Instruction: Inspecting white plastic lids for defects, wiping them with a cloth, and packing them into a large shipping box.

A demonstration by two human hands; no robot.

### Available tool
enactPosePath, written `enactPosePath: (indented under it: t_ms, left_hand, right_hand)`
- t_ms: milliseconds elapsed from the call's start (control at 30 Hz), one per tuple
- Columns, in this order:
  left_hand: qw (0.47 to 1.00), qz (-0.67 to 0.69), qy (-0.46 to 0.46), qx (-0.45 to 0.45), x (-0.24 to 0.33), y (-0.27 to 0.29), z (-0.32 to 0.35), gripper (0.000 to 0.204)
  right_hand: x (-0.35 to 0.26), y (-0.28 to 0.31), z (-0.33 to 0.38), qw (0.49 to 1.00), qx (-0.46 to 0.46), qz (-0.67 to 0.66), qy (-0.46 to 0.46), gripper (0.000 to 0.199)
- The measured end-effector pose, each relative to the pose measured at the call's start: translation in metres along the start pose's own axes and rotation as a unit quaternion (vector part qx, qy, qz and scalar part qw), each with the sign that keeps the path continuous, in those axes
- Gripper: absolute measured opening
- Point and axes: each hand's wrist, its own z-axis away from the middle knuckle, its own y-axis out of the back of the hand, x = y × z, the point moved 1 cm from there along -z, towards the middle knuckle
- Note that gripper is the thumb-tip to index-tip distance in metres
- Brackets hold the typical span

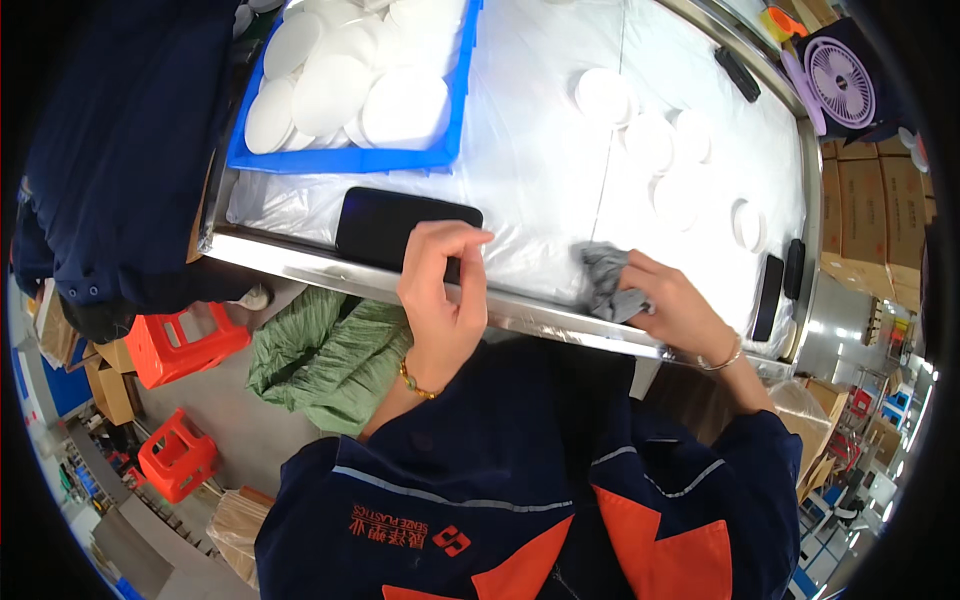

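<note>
My right hand (677, 303) is closed on a crumpled grey cloth (606, 283) lying at the table's near edge. The left hand (445, 297) hovers at that same edge, its fingers curled and its thumb and index finger nearly meeting. Whatever is pinched there, if anything, cannot be made out. Behind the left hand lies a black smartphone (375, 226), partly covered by it. Several round white discs (649, 142) are scattered on the table's right half, beyond the cloth.
A blue bin (345, 159) heaped with white discs stands at the far left of the white-covered table (530, 150). Dark objects and a purple fan (838, 82) sit along the right. A person in dark clothing (125, 150) is at the left, above red stools (180, 455).
</note>
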Motion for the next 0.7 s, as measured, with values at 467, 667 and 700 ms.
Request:
enactPosePath:
  t_ms: [467,667,700]
  left_hand:
    - [1.0,-0.027,-0.008,-0.01,0.001,0.0,-0.001,0.027]
    - [0.999,-0.041,-0.023,-0.018,0.006,-0.005,-0.002,0.022]
    - [0.999,-0.048,-0.001,-0.021,0.007,-0.005,-0.001,0.022]
  right_hand:
    - [0.007,0.004,-0.19,0.934,0.242,0.211,0.159,0.052]
    - [0.038,0.039,-0.29,0.935,0.294,0.193,0.046,0.041]
    - [0.038,0.039,-0.297,0.928,0.312,0.192,0.06,0.041]
